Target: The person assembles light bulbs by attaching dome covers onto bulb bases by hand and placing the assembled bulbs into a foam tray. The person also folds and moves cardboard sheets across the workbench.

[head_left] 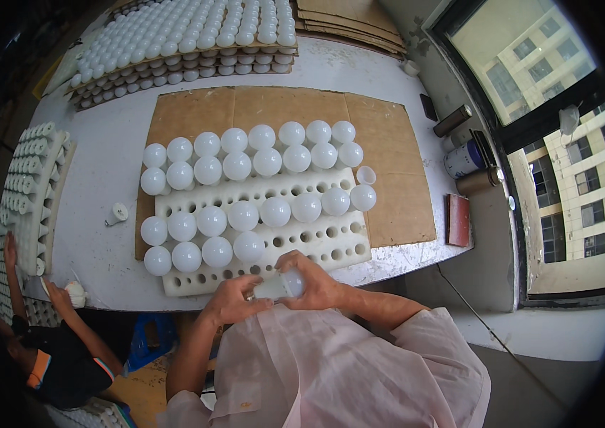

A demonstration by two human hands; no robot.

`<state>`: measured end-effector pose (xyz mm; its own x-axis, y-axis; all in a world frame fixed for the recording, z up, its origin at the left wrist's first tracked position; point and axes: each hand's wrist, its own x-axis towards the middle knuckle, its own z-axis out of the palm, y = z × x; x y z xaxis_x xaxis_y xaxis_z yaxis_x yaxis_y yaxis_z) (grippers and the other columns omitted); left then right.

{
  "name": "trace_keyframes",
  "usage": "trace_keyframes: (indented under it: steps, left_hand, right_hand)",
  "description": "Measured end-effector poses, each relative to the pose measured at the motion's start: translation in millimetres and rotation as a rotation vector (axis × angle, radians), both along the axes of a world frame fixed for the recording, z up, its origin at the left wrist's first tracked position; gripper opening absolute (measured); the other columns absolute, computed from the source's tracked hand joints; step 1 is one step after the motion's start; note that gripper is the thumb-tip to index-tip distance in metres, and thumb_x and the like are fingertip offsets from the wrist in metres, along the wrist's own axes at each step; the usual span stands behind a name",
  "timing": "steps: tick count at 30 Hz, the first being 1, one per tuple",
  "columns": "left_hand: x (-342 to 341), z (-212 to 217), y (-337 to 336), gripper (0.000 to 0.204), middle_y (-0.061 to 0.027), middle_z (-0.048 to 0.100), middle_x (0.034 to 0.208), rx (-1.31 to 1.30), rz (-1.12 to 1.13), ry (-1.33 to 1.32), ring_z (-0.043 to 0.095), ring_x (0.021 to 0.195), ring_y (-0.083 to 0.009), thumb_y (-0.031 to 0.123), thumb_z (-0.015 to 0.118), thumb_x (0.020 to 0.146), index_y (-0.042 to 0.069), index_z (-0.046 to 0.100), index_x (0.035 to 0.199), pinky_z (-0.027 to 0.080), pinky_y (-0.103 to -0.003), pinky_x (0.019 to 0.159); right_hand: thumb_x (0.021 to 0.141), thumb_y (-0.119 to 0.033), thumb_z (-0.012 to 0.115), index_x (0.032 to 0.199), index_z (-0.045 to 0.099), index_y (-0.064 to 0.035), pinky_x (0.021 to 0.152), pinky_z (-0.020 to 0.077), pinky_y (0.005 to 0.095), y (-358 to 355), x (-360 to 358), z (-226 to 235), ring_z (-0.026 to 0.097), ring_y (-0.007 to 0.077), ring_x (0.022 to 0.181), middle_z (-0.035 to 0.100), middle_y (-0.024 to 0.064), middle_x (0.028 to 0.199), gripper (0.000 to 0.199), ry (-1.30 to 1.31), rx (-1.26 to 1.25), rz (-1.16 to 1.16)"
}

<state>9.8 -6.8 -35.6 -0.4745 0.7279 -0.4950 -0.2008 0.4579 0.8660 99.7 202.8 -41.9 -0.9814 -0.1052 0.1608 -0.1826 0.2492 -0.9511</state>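
Holding one bulb [272, 287] just in front of the foam tray [192, 288], long axis sideways, dome toward the tray's right, the left hand [237, 299] and right hand [314, 287] wrap their fingers round it, twenty-eight white globes [243, 214] standing in four tray rows.

Twenty-eight white globes [243, 214] in foam holes, one held bulb [293, 282], one loose bulb base [118, 212], one cup-shaped piece [366, 176]

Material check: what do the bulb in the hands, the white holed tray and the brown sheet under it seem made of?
Bulb: glass or plastic dome, seemingly smooth; its milky look leaves that open. Tray: probably matte foam, judging by its thick, dull, holed body. Sheet: likely matte cardboard, given the brown colour and straight creases.
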Motion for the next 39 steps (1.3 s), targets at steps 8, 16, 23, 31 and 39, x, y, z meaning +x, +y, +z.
trace_keyframes:
  steps: [8, 16, 23, 31, 39]
  left_hand:
    - [-44, 11, -97, 0.033, -0.0189, 0.066, 0.101, 0.226, 0.509, 0.089, 0.066, 0.077, -0.0174, 0.004, 0.062, 0.082, -0.008, 0.052, 0.111, 0.048, -0.021, 0.061]
    - [-199, -82, -222, 0.041, -0.0226, 0.056, 0.118, -0.004, 1.186, 0.553, 0.059, 0.103, -0.0254, 0.011, 0.062, 0.083, -0.006, 0.048, 0.118, 0.048, -0.029, 0.079]
    - [-325, -152, -279, 0.077, -0.0267, 0.05, 0.121, -0.801, 1.229, 0.632, 0.049, 0.115, -0.037, 0.042, 0.071, 0.073, -0.01, 0.043, 0.123, 0.04, -0.039, 0.099]
    - [-387, -241, -384, 0.059, -0.0142, 0.068, 0.084, -1.141, 1.337, 0.503, 0.066, 0.076, -0.0347, 0.056, 0.064, 0.073, -0.002, 0.066, 0.087, 0.053, -0.046, 0.067]
    - [-366, -217, -339, 0.05, -0.0177, 0.065, 0.093, -0.581, 1.479, 0.535, 0.065, 0.085, -0.0306, 0.032, 0.071, 0.075, -0.008, 0.057, 0.1, 0.053, -0.039, 0.069]
  right_hand:
    - [0.06, -0.015, 0.078, 0.113, 0.049, -0.0098, 0.085, 0.0463, 0.0414, 26, -24, -20, 0.047, 0.0335, 0.106, 0.045, 0.0143, 0.116, 0.061, 0.043, 0.624, -0.344]
    - [0.063, -0.013, 0.078, 0.116, 0.052, -0.0105, 0.075, 0.0503, 0.0371, -13, -31, -20, 0.048, 0.0325, 0.101, 0.046, 0.0148, 0.118, 0.06, 0.056, 0.747, -0.437]
    - [0.064, 0.003, 0.071, 0.11, 0.056, -0.0048, 0.079, 0.0471, 0.0396, -6, 9, -17, 0.052, 0.034, 0.1, 0.048, 0.019, 0.112, 0.049, 0.046, 0.747, -0.629]
    - [0.065, 0.001, 0.07, 0.1, 0.06, -0.0079, 0.076, 0.0494, 0.0366, 8, 44, -22, 0.056, 0.0301, 0.095, 0.054, 0.0148, 0.106, 0.037, -0.11, 0.741, -0.902]
    - [0.079, 0.0, 0.062, 0.106, 0.059, -0.0034, 0.071, 0.0494, 0.0272, 92, 75, -81, 0.058, 0.0156, 0.087, 0.055, 0.0085, 0.105, 0.027, -0.151, 0.43, -1.378]
